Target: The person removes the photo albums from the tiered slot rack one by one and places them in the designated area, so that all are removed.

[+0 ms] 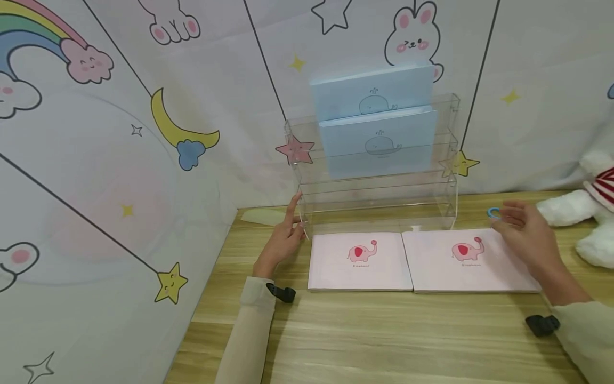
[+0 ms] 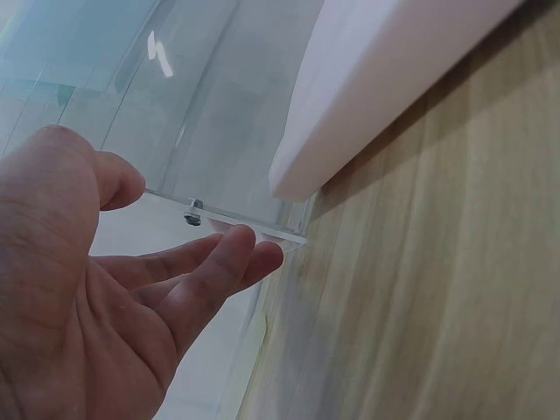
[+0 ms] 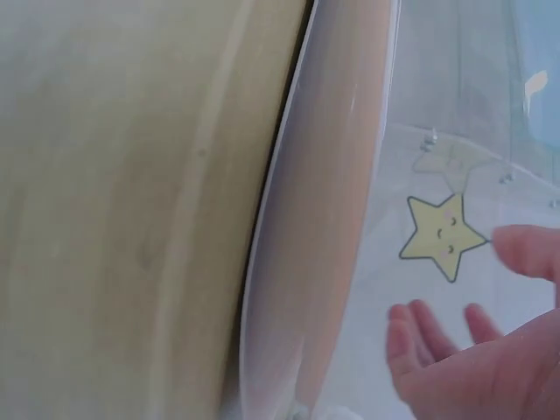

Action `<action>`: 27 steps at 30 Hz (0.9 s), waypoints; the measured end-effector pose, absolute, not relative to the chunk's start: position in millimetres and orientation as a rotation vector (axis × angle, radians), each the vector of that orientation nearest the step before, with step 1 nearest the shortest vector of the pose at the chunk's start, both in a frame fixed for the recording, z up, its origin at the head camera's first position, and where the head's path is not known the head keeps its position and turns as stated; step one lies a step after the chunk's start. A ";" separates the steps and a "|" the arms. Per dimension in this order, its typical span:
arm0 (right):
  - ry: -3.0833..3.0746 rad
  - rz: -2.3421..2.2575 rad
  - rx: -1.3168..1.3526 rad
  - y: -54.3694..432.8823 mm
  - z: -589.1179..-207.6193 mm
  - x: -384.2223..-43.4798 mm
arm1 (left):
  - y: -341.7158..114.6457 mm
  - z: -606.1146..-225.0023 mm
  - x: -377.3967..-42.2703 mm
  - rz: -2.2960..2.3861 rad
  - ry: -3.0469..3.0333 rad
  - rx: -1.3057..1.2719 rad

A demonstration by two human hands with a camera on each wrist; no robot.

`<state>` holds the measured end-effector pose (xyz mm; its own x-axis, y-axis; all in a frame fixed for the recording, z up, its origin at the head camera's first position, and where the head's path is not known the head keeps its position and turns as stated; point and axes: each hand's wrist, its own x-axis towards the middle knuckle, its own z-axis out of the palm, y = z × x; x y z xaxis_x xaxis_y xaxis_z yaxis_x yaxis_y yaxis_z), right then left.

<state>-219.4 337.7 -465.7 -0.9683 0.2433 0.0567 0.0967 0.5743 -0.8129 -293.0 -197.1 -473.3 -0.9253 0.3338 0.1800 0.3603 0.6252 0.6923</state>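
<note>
A clear acrylic tiered rack (image 1: 374, 194) stands on the wooden table. Two light blue booklets with a whale drawing, a front one (image 1: 355, 154) and a rear one (image 1: 331, 98), lean in its upper tiers. My left hand (image 1: 284, 242) touches the rack's left side panel (image 2: 236, 219), fingers extended along its edge. Before the rack lie two pink elephant booklets side by side, a left one (image 1: 331, 266) and a right one (image 1: 431, 272). My right hand (image 1: 530, 234) hovers over the right booklet's far right corner, fingers loosely bent, apparently holding nothing.
A white plush toy (image 1: 595, 213) with a red striped piece sits at the right edge. Behind my right fingers is a small blue ring-like object (image 1: 493, 213). A pale flat strip (image 1: 261, 216) lies left of the rack. A cartoon-printed curtain (image 1: 230, 69) hangs behind.
</note>
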 end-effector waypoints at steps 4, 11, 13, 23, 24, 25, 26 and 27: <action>-2.475 1.438 -0.207 333.7 -466.7 -220.2 | -196.6 -473.5 -293.3 -1.206 -2.798 -0.599; -2.268 1.562 0.014 328.2 -464.0 -219.3 | -196.3 -474.1 -293.8 -1.202 -2.804 -0.581; -2.240 1.565 0.067 326.0 -462.9 -219.6 | -196.4 -474.5 -294.0 -1.198 -2.804 -0.579; -2.100 1.666 0.298 318.6 -452.5 -221.7 | -195.9 -473.5 -293.0 -1.196 -2.814 -0.574; -2.063 1.710 0.332 318.2 -451.1 -222.5 | -195.9 -473.1 -292.6 -1.197 -2.814 -0.574; -2.022 1.756 0.368 317.6 -449.7 -223.4 | -195.9 -472.8 -292.5 -1.199 -2.815 -0.574; -1.975 1.806 0.407 316.9 -448.3 -224.7 | -195.9 -472.6 -292.4 -1.201 -2.816 -0.573; -1.926 1.857 0.439 316.0 -446.5 -226.0 | -196.0 -472.5 -292.5 -1.203 -2.815 -0.575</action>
